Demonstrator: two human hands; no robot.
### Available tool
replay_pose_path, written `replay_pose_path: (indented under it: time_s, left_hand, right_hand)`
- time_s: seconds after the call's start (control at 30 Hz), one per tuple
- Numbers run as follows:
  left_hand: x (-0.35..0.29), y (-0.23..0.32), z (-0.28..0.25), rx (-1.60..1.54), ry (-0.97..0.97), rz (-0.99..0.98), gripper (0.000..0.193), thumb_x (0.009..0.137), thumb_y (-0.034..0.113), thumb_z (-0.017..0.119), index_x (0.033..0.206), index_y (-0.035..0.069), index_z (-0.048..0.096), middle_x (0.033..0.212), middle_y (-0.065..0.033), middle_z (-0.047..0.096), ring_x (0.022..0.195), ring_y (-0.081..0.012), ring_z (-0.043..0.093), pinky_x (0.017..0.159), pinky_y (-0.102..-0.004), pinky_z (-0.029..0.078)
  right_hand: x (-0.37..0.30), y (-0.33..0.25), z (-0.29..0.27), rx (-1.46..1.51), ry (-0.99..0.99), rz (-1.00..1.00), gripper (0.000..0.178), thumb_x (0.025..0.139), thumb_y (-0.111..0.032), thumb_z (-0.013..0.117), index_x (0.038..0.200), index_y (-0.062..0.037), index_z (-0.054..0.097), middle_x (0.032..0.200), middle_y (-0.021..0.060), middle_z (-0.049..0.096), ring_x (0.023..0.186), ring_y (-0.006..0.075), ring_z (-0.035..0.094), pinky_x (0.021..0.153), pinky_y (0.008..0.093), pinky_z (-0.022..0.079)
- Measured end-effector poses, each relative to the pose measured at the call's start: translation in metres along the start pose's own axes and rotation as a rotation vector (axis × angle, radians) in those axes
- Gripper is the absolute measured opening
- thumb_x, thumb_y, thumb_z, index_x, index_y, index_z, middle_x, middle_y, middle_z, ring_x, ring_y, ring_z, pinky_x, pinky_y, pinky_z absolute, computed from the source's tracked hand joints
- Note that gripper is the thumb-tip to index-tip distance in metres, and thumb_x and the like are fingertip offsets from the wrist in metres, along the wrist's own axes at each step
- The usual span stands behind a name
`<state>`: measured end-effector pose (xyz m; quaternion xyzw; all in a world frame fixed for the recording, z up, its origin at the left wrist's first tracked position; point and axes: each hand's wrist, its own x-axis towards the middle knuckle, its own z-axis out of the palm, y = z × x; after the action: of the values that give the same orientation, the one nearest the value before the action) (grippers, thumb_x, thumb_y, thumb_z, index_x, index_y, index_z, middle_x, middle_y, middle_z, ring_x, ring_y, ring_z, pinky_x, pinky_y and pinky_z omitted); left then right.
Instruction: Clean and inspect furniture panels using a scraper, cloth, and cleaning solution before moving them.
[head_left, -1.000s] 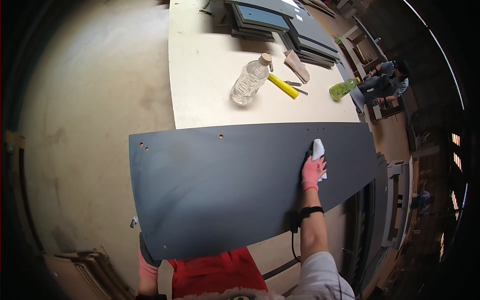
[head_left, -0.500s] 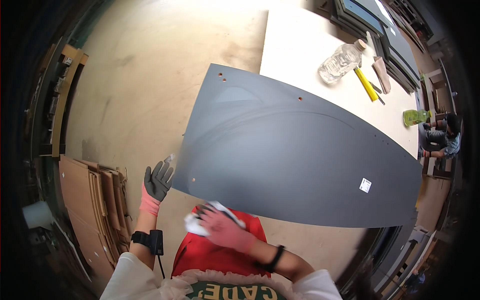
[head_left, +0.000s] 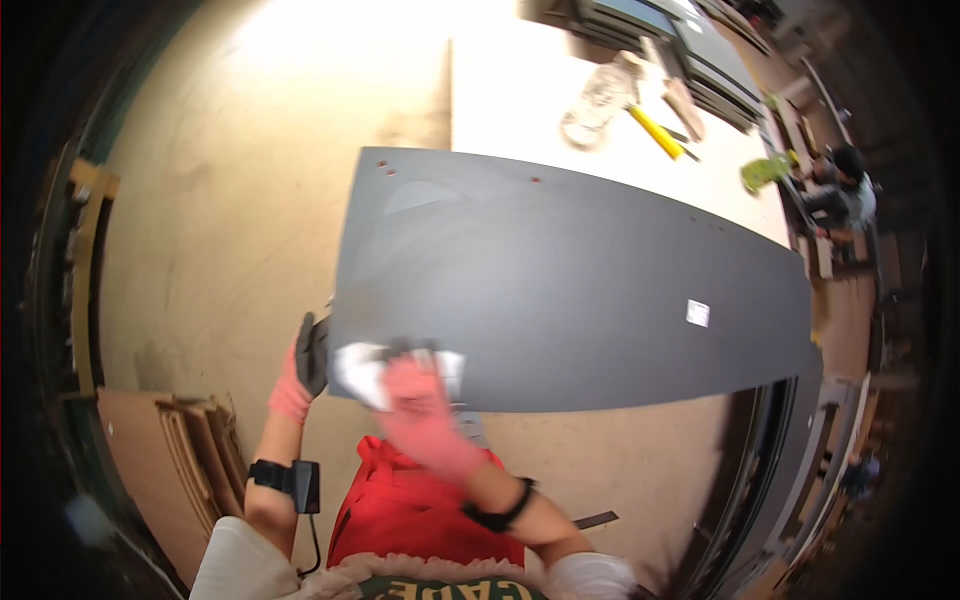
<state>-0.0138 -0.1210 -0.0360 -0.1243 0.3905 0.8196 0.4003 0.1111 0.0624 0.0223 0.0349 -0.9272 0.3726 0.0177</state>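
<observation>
- Lying across the middle of the head view, a large, flat, dark-grey panel (head_left: 570, 290) overlaps the near end of a white worktop (head_left: 510, 100); a small white rectangular sticker (head_left: 698, 313) is on its right part, and small reddish holes (head_left: 385, 167) show near its far left corner.
- The right hand (head_left: 418, 400), in a pink glove with dark fingers, is over a crumpled white cloth (head_left: 358, 368) at the panel's near edge, toward the left corner; the cloth shows on both sides of the hand. Blur hides the fingers, so I cannot tell whether they pinch the cloth or press it flat.
- The left hand (head_left: 309, 362), in a pink glove with a dark-grey coating, is upright at the panel's left edge. Its fingers look close together, pointing away from the person; I cannot tell whether they grip the edge.
- On the worktop, beyond the panel, are a clear plastic bottle (head_left: 592, 110), a yellow-handled tool (head_left: 655, 132), a folded beige cloth (head_left: 684, 108) and, farther right, a green bottle (head_left: 763, 174).
- A stack of dark panels (head_left: 715, 82) lies at the worktop's far end.
- A co-worker (head_left: 848, 200) is at the right, past the green bottle.
- Brown flat sheets (head_left: 150, 440) lean together at the lower left.
</observation>
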Motion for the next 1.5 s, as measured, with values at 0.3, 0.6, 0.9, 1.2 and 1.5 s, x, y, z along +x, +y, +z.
replay_pose_path:
  time_s: [0.3, 0.6, 0.9, 1.2, 1.5]
  left_hand:
    - [0.004, 0.012, 0.047, 0.444, 0.406, -0.084, 0.044, 0.091, 0.039, 0.048, 0.117, 0.003, 0.052, 0.109, -0.0074, 0.058, 0.095, -0.0203, 0.057, 0.085, -0.0320, 0.045]
    - [0.005, -0.003, 0.065, 0.435, 0.389, 0.044, 0.042, 0.090, 0.037, 0.051, 0.115, 0.003, 0.052, 0.108, -0.0065, 0.057, 0.096, -0.0202, 0.055, 0.085, -0.0338, 0.044]
    - [0.002, 0.007, 0.052, 0.795, 0.531, 0.293, 0.044, 0.095, 0.032, 0.042, 0.124, -0.001, 0.047, 0.121, -0.0100, 0.052, 0.108, -0.0197, 0.051, 0.092, -0.0301, 0.039]
    - [0.044, -0.035, 0.210, 1.277, 0.417, 0.695, 0.041, 0.096, 0.015, 0.037, 0.134, -0.002, 0.036, 0.138, -0.0130, 0.038, 0.126, -0.0241, 0.037, 0.106, -0.0338, 0.028]
    - [0.291, -0.268, 0.514, 2.032, -0.230, 0.952, 0.055, 0.085, 0.022, 0.054, 0.133, 0.001, 0.036, 0.140, -0.0207, 0.031, 0.130, -0.0391, 0.025, 0.109, -0.0490, 0.016]
  right_hand:
    - [-0.126, 0.176, -0.131, -0.728, 0.617, 1.047, 0.061, 0.081, -0.033, 0.052, 0.129, 0.0027, 0.038, 0.128, 0.0198, 0.045, 0.125, 0.0337, 0.036, 0.107, 0.0480, 0.021]
    - [-0.013, 0.088, -0.083, -0.331, -0.057, 0.636, 0.044, 0.081, -0.032, 0.054, 0.117, -0.0055, 0.050, 0.136, 0.0154, 0.040, 0.129, 0.0351, 0.031, 0.109, 0.0487, 0.016]
    - [0.049, 0.161, -0.157, -0.592, 0.089, 0.404, 0.061, 0.082, -0.042, 0.054, 0.131, -0.0083, 0.040, 0.132, 0.0118, 0.041, 0.129, 0.0261, 0.033, 0.108, 0.0477, 0.016]
    - [-0.494, 0.436, -0.428, -0.608, 1.212, 1.887, 0.049, 0.088, -0.032, 0.047, 0.128, -0.0031, 0.044, 0.131, 0.0143, 0.046, 0.123, 0.0344, 0.038, 0.104, 0.0497, 0.025]
    - [-0.237, 0.229, -0.265, -0.318, -0.150, 0.396, 0.061, 0.078, -0.038, 0.057, 0.127, -0.0019, 0.045, 0.129, 0.0139, 0.045, 0.124, 0.0300, 0.038, 0.108, 0.0487, 0.019]
